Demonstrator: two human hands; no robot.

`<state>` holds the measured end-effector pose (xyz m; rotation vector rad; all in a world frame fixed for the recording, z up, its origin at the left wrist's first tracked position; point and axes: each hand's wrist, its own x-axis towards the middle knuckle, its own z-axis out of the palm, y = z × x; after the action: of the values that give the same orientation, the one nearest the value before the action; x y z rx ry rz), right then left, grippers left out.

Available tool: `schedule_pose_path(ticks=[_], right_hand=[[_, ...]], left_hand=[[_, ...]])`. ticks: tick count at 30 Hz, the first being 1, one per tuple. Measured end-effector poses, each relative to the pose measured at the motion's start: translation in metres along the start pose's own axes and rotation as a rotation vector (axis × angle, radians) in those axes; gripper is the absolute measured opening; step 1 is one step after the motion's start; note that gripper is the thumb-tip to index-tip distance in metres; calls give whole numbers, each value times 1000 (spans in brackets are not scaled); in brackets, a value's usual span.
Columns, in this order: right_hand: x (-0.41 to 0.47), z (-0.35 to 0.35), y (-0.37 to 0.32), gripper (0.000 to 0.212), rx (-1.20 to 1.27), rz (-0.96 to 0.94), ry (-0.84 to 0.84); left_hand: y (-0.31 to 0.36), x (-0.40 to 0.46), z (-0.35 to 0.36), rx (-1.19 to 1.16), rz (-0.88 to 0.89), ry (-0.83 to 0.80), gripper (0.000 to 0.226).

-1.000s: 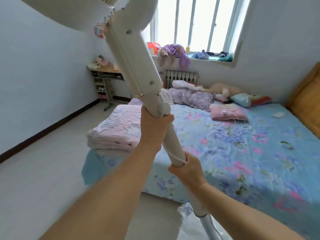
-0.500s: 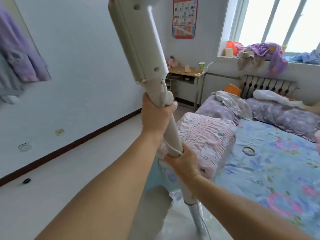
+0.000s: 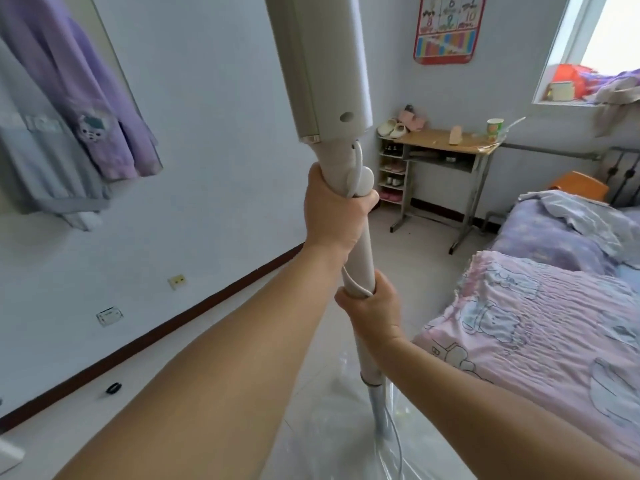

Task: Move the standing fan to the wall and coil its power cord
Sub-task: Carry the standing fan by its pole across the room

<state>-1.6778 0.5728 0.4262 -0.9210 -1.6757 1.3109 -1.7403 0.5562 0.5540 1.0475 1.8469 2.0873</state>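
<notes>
The tall white plastic standing fan (image 3: pixel 325 74) fills the centre of the view, its broad control column at the top narrowing to a round cream pole that ends in a grey metal tube near the floor. Its base is hidden under clear plastic sheeting (image 3: pixel 332 431) spread on the pale tiled floor (image 3: pixel 242 306), so whether it is lifted or resting cannot be told. The thin white power cord (image 3: pixel 358 161) leaves the column at a round knob, runs down the pole and trails loose beside the metal tube.

The left hand (image 3: pixel 332 216) grips the pole just under the knob, fingers curled fully round it. The right hand (image 3: pixel 375 306) wraps the pole lower down, fingers closed, and pins a loop of the cord against it.

The fan stands between the pink quilted blanket (image 3: pixel 540 327) on the bed at the right and the white wall (image 3: pixel 214 168) with its dark skirting at the left, well apart from that wall. A purple garment (image 3: pixel 104 109) hangs on the wall, two sockets sit low on it, and a small wooden desk (image 3: pixel 446 143) stands in the far corner.

The step in hand appears to be the carry; the coiling is not yet begun. The next move likely calls for keeping the pole upright, watching that the sheeting and trailing cord do not catch underfoot, and setting the base down by the skirting before freeing a hand for the cord.
</notes>
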Motion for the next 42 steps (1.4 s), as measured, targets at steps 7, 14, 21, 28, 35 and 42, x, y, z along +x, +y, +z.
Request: schedule_pose_path(ticks=[7,14,21,28,35,42], right_hand=[[106,100,2,18,91,45,59],[239,164,26,23,129,59,56],[372,217,35,23,124,65,115],[531,274,58,23,57,52,262],[664,304,74,16,4,67,378],[787,298,103,19,-100,57,418]], left_hand=[[-54,133,-26,-7,46,-112,44],[-118,264,-11,18,70,-190,45],[-171,401,10,3,60,-260,43],[-241,558,38,-71,54,-347,41],[-294,682,74,-156,16,-417,37],[-351,780,136,-195,-5,-455,36]])
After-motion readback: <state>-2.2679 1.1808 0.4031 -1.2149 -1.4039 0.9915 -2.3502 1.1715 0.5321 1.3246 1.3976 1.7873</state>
